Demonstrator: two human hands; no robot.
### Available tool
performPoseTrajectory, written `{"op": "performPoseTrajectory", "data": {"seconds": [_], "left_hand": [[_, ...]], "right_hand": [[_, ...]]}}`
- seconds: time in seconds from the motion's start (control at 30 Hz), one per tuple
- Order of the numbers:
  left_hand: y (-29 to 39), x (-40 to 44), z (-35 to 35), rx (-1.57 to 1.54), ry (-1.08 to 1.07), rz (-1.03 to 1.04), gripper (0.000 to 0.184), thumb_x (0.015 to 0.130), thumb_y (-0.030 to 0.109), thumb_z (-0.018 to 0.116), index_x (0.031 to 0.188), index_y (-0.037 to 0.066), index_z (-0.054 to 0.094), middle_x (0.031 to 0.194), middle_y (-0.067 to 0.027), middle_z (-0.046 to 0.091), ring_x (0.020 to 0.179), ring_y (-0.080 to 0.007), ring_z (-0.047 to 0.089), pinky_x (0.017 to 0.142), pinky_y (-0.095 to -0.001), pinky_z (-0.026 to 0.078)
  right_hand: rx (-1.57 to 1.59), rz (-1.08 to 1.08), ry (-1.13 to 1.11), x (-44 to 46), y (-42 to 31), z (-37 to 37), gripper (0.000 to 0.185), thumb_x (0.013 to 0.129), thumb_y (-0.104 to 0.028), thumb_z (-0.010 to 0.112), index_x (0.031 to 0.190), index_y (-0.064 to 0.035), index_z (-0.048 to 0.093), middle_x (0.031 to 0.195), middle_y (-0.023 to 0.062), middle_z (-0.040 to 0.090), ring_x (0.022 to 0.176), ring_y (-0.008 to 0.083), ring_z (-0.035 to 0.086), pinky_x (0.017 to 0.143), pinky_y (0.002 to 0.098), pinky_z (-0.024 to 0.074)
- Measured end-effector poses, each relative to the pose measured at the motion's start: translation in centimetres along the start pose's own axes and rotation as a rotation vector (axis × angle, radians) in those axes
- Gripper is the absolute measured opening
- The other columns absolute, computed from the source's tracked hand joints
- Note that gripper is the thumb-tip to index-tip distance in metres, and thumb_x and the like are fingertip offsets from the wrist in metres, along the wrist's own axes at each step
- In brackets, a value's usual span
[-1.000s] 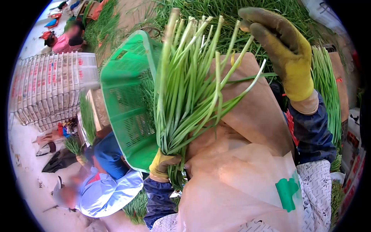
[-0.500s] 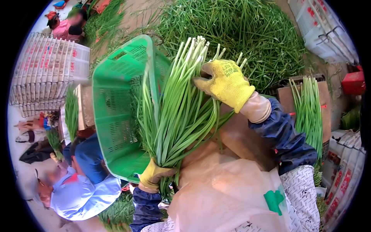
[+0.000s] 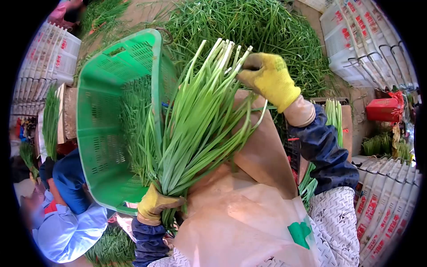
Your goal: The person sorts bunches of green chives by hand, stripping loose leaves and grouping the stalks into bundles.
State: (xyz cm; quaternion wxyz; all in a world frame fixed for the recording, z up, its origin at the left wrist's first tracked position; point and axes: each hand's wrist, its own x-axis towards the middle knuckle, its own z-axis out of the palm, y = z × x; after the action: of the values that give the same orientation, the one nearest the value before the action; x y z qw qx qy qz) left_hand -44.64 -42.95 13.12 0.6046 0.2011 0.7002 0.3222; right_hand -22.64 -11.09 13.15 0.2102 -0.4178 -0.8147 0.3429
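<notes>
My left hand (image 3: 156, 204), in a worn yellow glove, is closed round the leafy lower end of a bunch of garlic chives (image 3: 195, 129). The bunch stands tilted in front of me, its long green leaves fanned out and its pale stem ends (image 3: 227, 51) pointing away. My right hand (image 3: 269, 80), also gloved in yellow, is at the upper right edge of the bunch. Its thumb and fingers are pinched together by the stem ends, seemingly on a stalk, partly hidden by the glove. A few stalks droop from the right side of the bunch.
A green plastic basket (image 3: 95, 133) with chives inside stands at left. A large heap of loose greens (image 3: 249, 26) lies beyond. White crates (image 3: 351, 44) are stacked on both sides. A red box (image 3: 384, 108) is at right; a seated person (image 3: 73, 222) is at lower left.
The view has shifted right. My right hand has closed its fingers toward the stem ends, and the bunch has spread wider. My left hand keeps its grip.
</notes>
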Motion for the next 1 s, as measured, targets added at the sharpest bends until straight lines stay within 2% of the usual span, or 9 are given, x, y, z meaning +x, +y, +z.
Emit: {"op": "performPoseTrajectory", "data": {"seconds": [0.07, 0.2, 0.3, 0.33, 0.4, 0.47, 0.53, 0.67, 1.0], "left_hand": [[-0.3, 0.1, 0.0, -0.020, -0.027, -0.045, 0.069, 0.056, 0.008, 0.085, 0.117, -0.004, 0.055, 0.094, -0.0103, 0.066, 0.077, -0.0186, 0.063, 0.066, -0.0327, 0.054], [0.3, -0.1, 0.7, -0.181, -0.044, 0.028, 0.057, 0.062, 0.009, 0.081, 0.113, -0.002, 0.059, 0.093, -0.0081, 0.066, 0.071, -0.0158, 0.061, 0.061, -0.0319, 0.052], [-0.2, 0.0, 0.6, -0.087, -0.012, 0.053, 0.054, 0.063, 0.009, 0.078, 0.113, -0.001, 0.060, 0.093, -0.0070, 0.066, 0.073, -0.0149, 0.061, 0.063, -0.0322, 0.051], [-0.6, 0.2, 0.6, -0.075, 0.005, 0.099, 0.054, 0.063, 0.009, 0.078, 0.113, -0.001, 0.060, 0.092, -0.0069, 0.066, 0.074, -0.0147, 0.061, 0.063, -0.0321, 0.051], [0.2, 0.5, 0.6, -0.063, -0.018, 0.083, 0.053, 0.063, 0.009, 0.077, 0.112, -0.002, 0.060, 0.092, -0.0069, 0.066, 0.075, -0.0149, 0.061, 0.065, -0.0309, 0.051], [0.4, 0.3, 0.5, -0.051, -0.054, -0.007, 0.054, 0.063, 0.009, 0.077, 0.112, -0.002, 0.059, 0.094, -0.0070, 0.066, 0.079, -0.0153, 0.061, 0.068, -0.0305, 0.051], [0.0, 0.5, 0.6, -0.026, -0.059, 0.037, 0.053, 0.063, 0.007, 0.077, 0.112, -0.001, 0.059, 0.097, -0.0073, 0.066, 0.082, -0.0158, 0.061, 0.070, -0.0304, 0.051], [0.2, 0.3, 0.5, -0.045, -0.039, 0.063, 0.055, 0.062, 0.004, 0.077, 0.114, -0.001, 0.059, 0.101, -0.0079, 0.066, 0.088, -0.0170, 0.061, 0.076, -0.0317, 0.052], [5.3, -1.5, -0.2, 0.124, 0.006, 0.069, 0.052, 0.062, 0.004, 0.075, 0.111, -0.002, 0.060, 0.101, -0.0075, 0.066, 0.089, -0.0163, 0.061, 0.077, -0.0306, 0.050]], "right_hand": [[-0.153, -0.048, 0.094, 1.2, 1.0, -1.1, 0.031, 0.076, -0.034, 0.064, 0.084, -0.0059, 0.072, 0.080, 0.0148, 0.069, 0.078, 0.0299, 0.067, 0.074, 0.0390, 0.0523], [-0.090, 0.122, 0.471, 6.2, 8.3, -8.9, 0.035, 0.081, -0.037, 0.066, 0.090, -0.0033, 0.072, 0.070, 0.0080, 0.067, 0.064, 0.0170, 0.063, 0.065, 0.0310, 0.0504], [-0.700, 0.307, 0.361, 7.0, 15.9, -14.6, 0.052, 0.078, -0.044, 0.069, 0.110, -0.0036, 0.065, 0.088, 0.0144, 0.071, 0.082, 0.0268, 0.069, 0.079, 0.0389, 0.0522], [-0.781, 0.334, 0.321, 4.0, 11.7, -12.4, 0.060, 0.078, -0.048, 0.070, 0.115, -0.0023, 0.062, 0.094, 0.0159, 0.071, 0.086, 0.0296, 0.069, 0.082, 0.0414, 0.0521], [-0.322, 0.231, 0.134, 0.5, 11.5, -8.4, 0.069, 0.077, -0.054, 0.070, 0.118, 0.0000, 0.057, 0.093, 0.0165, 0.070, 0.076, 0.0288, 0.069, 0.073, 0.0387, 0.0550], [0.533, 0.730, -0.245, -3.1, 4.1, -5.4, 0.059, 0.079, -0.051, 0.070, 0.106, 0.0008, 0.062, 0.080, 0.0131, 0.069, 0.063, 0.0226, 0.066, 0.057, 0.0310, 0.0534], [0.658, 0.658, -0.319, -5.4, 2.2, -1.6, 0.042, 0.084, -0.042, 0.069, 0.094, -0.0015, 0.064, 0.068, 0.0082, 0.065, 0.053, 0.0150, 0.061, 0.047, 0.0232, 0.0469], [0.788, 0.521, -0.188, -5.2, 1.8, 0.7, 0.026, 0.088, -0.027, 0.066, 0.082, -0.0022, 0.065, 0.062, 0.0051, 0.063, 0.050, 0.0131, 0.060, 0.045, 0.0247, 0.0454], [0.477, 0.397, -0.202, -3.6, 6.5, -1.8, 0.025, 0.087, -0.024, 0.066, 0.096, -0.0007, 0.067, 0.077, 0.0043, 0.066, 0.057, 0.0095, 0.057, 0.051, 0.0241, 0.0487]]}}
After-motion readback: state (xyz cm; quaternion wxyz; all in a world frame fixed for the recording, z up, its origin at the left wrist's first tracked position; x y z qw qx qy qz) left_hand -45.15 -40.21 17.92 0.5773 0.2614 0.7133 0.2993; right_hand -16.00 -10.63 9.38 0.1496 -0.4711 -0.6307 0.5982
